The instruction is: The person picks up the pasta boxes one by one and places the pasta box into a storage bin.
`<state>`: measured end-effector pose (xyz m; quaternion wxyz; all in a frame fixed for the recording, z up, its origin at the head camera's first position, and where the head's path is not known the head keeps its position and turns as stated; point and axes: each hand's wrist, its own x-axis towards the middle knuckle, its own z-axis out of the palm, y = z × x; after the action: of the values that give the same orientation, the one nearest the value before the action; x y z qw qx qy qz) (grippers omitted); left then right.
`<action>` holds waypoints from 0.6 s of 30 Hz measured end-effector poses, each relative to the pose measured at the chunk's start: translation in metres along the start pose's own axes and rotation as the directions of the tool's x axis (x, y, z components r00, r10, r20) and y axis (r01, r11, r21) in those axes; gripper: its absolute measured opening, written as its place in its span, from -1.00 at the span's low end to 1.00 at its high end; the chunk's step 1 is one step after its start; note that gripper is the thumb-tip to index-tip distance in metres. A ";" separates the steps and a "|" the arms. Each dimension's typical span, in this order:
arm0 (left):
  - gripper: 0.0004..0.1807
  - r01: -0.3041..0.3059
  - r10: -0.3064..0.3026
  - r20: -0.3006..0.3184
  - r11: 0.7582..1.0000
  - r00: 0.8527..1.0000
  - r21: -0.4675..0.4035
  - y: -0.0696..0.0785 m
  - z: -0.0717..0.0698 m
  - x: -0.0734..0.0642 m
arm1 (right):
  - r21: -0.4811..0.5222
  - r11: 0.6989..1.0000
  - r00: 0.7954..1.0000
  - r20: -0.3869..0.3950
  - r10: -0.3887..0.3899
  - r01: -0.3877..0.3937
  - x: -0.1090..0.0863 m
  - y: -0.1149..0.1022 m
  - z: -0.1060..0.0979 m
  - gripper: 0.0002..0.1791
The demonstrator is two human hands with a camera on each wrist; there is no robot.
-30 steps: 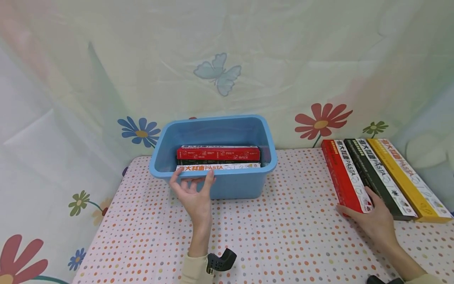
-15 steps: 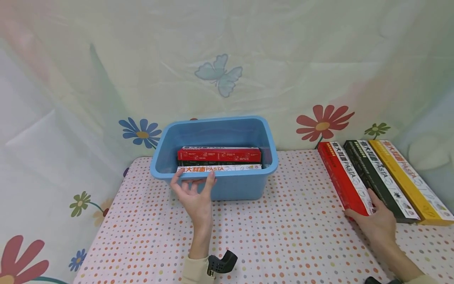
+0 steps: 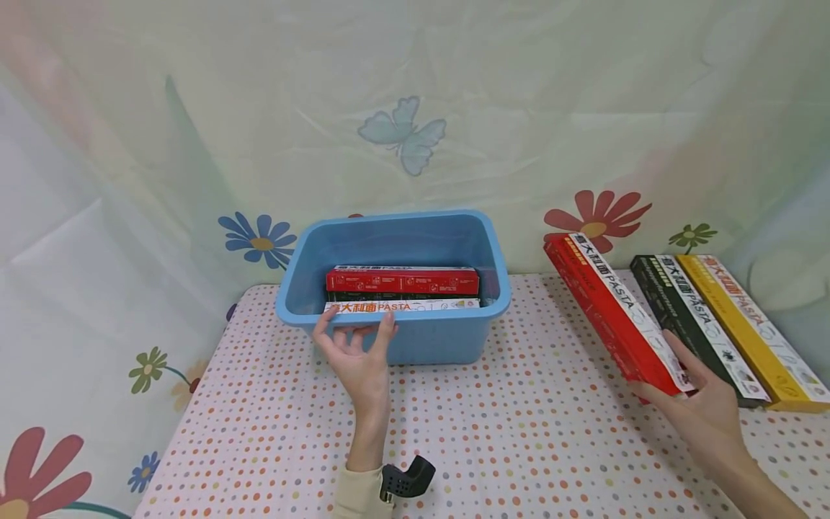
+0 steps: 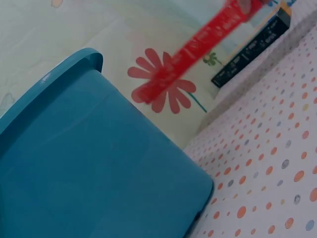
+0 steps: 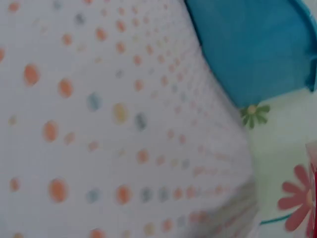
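My right hand (image 3: pixel 703 404) grips the near end of a red pasta box (image 3: pixel 612 310), which is raised off the table and tilted with its far end up. In the left wrist view the same red box (image 4: pixel 198 49) shows in the air. My left hand (image 3: pixel 357 357) holds the front rim of a blue plastic bin (image 3: pixel 434 342), thumb and fingers at the edge. Inside the bin lie a second red pasta box (image 3: pixel 402 280), a dark box partly hidden behind the front one, and a box with a white face and orange lettering (image 3: pixel 421 306).
A black pasta box (image 3: pixel 700 328) and a yellow pasta box (image 3: pixel 752 331) lie side by side at the right of the dotted tablecloth (image 3: pixel 506 440). A flowered curtain (image 3: pixel 486 130) hangs right behind the table and bin.
My right hand has lifted the red pasta box from beside the black one and moved it left, its far end rising. My left hand has stayed on the bin's rim.
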<state>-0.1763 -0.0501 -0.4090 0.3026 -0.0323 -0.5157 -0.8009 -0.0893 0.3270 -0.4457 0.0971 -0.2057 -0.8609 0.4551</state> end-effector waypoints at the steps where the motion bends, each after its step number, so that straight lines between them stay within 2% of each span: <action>1: -0.16 -0.001 0.001 0.000 1.000 1.000 -0.002 0.000 0.000 0.000 | 0.018 0.999 0.999 0.000 -0.046 0.046 -0.003 -0.006 -0.001 -0.02; 4: -0.16 -0.005 0.005 -0.001 1.000 1.000 -0.006 0.000 0.001 0.000 | 0.039 0.982 0.983 0.004 -0.184 0.184 -0.009 -0.025 -0.003 -0.02; 8: -0.15 -0.007 0.007 -0.002 1.000 1.000 -0.003 -0.001 0.000 0.000 | 0.100 0.930 0.933 0.024 -0.358 0.354 -0.007 -0.056 -0.001 0.01; 12: -0.16 -0.002 0.002 -0.001 1.000 1.000 -0.010 -0.001 0.001 -0.001 | 0.179 0.850 0.858 0.052 -0.511 0.496 0.003 -0.090 0.007 0.02; 16: -0.16 -0.004 0.004 0.002 1.000 1.000 -0.018 -0.001 0.001 -0.001 | 0.229 0.781 0.779 0.125 -0.615 0.580 0.015 -0.128 0.021 0.01; 18: -0.17 -0.004 0.004 0.005 1.000 1.000 -0.023 -0.001 0.001 0.000 | 0.233 0.761 0.745 0.172 -0.645 0.605 0.022 -0.148 0.027 0.00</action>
<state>-0.1772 -0.0485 -0.4095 0.3026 -0.0388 -0.5070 -0.8062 -0.1584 0.2426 -0.3402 0.1550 0.1609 -0.8449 0.4861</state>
